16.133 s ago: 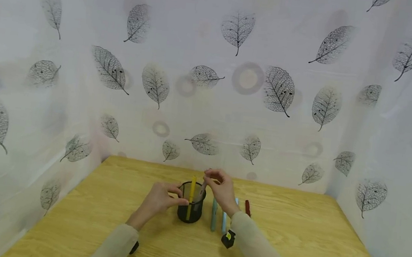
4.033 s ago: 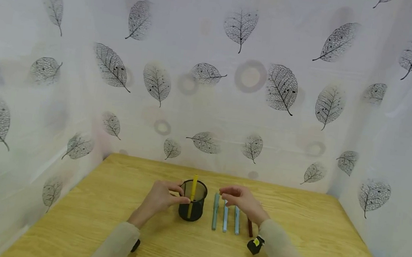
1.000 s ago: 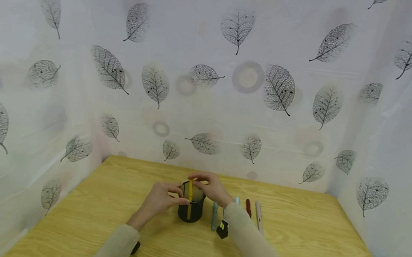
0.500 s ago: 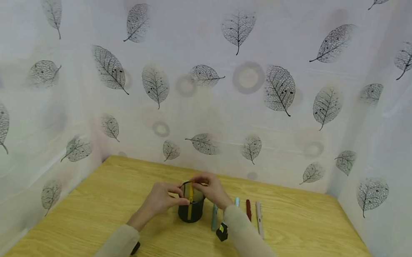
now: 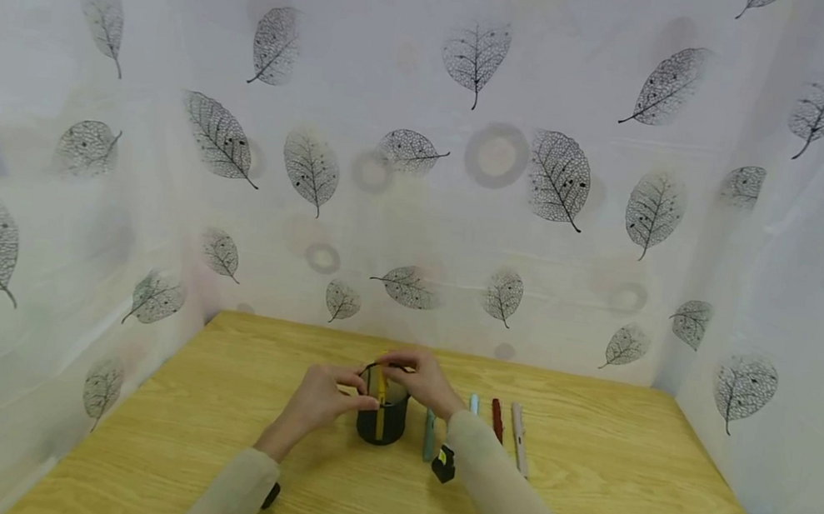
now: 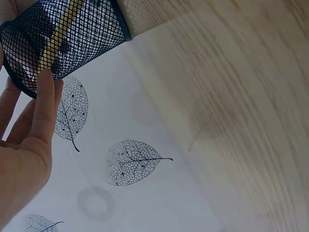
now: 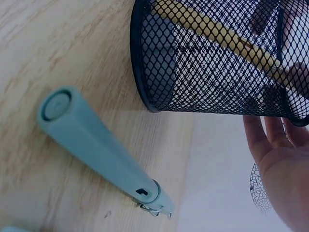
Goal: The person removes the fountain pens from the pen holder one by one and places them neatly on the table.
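A black mesh pen holder [image 5: 380, 425] stands upright on the wooden table. At its left side my left hand [image 5: 322, 398] grips the rim, thumb at the front and a finger toward the back. One yellow pen [image 7: 217, 34] leans inside, seen through the mesh in both wrist views. My right hand [image 5: 425, 378] reaches over the holder from the right and pinches that pen near its upper end, which the fingers partly cover. Beside the holder lies a green pen [image 7: 106, 150], its clip showing in the right wrist view.
Right of the green pen, a light blue pen [image 5: 474, 403] shows partly from under the right sleeve. A dark red pen [image 5: 497, 419] and a pinkish-grey pen [image 5: 519, 438] lie farther right. A leaf-patterned curtain [image 5: 414, 232] borders the table's back and sides.
Sixteen seconds ago my right hand held the pinkish-grey pen in the holder; that pen now lies rightmost on the table. Since four seconds ago, my right hand has moved left onto the yellow pen.
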{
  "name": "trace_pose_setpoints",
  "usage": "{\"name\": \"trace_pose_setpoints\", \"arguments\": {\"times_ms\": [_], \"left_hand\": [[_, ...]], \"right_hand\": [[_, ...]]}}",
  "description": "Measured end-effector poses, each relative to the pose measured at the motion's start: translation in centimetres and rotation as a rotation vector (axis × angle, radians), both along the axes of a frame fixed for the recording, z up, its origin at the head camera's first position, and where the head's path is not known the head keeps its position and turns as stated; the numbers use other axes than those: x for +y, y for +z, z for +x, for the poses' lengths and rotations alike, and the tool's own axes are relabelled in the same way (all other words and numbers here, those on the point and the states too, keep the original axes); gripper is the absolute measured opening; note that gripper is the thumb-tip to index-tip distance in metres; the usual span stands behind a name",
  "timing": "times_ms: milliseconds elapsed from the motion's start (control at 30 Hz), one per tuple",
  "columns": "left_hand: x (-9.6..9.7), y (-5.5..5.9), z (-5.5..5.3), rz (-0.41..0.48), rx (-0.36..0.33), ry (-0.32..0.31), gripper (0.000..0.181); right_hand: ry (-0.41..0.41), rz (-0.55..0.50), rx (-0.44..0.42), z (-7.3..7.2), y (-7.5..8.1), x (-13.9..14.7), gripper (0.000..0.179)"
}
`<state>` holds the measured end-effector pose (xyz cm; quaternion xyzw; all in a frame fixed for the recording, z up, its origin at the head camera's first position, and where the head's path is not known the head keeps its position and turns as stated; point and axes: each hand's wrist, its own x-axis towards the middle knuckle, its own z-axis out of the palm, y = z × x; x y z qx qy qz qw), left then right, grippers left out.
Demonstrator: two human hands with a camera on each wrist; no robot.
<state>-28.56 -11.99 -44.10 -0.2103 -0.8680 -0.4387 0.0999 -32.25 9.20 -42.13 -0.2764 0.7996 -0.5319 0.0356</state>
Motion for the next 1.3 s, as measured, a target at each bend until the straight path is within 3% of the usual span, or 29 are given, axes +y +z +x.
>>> {"name": "trace_pose_setpoints", "arguments": {"times_ms": [167, 333, 500, 833, 1067, 1300], "left_hand": [[0.0, -0.1, -0.2, 0.001, 0.010, 0.002, 0.017], [0.0, -0.1, -0.3, -0.011, 0.035, -0.005, 0.018], [0.0, -0.2, -0.3, -0.054, 0.049, 0.004, 0.017], [-0.1, -0.1, 0.0, -0.065, 0.038, 0.031, 0.020], [0.0, -0.3, 0.0, -0.061, 0.023, 0.022, 0.021], [0.1, -0.1, -0.1, -0.046, -0.005, 0.029, 0.020]], "right_hand": [[0.005, 0.018, -0.008, -0.5, -0.6, 0.0, 0.028], [-0.025, -0.025, -0.014, -1.5, -2.3, 0.1, 0.028], [-0.060, -0.088, -0.039, -1.6, -2.6, 0.3, 0.027], [-0.164, -0.198, -0.023, -0.9, -1.5, 0.3, 0.027], [-0.219, -0.273, -0.039, 1.2, 1.2, 0.6, 0.028], [-0.220, -0.303, -0.032, 0.8, 1.7, 1.2, 0.030]]}}
